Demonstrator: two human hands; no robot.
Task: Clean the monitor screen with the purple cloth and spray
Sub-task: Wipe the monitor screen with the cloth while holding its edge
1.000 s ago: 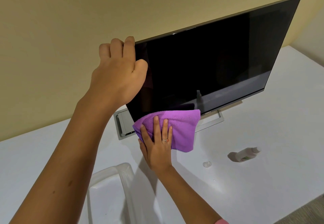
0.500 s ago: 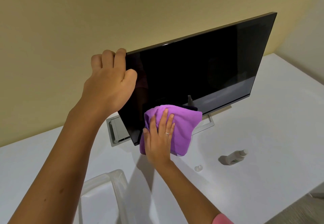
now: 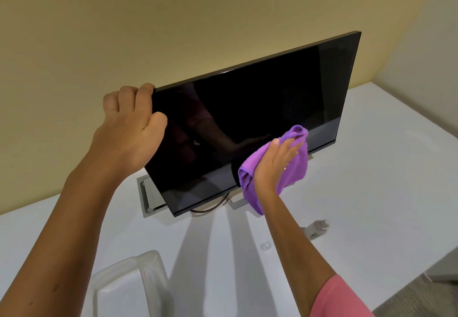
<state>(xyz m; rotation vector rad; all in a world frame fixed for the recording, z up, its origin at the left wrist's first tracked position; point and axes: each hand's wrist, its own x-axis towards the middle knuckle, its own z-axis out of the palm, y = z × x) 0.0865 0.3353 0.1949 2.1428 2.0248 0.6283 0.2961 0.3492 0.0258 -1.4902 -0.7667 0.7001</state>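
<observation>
The left hand (image 3: 128, 128) grips the monitor's (image 3: 250, 128) upper left corner, fingers curled behind. The right hand (image 3: 275, 163), fingers spread flat, presses the purple cloth (image 3: 295, 168) against its lower screen. Below that wrist lies the spray bottle (image 3: 318, 228).

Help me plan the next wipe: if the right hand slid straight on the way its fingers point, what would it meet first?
The right hand, on the purple cloth, points up-right along the monitor. It likely meets only bare screen until the right edge.
</observation>
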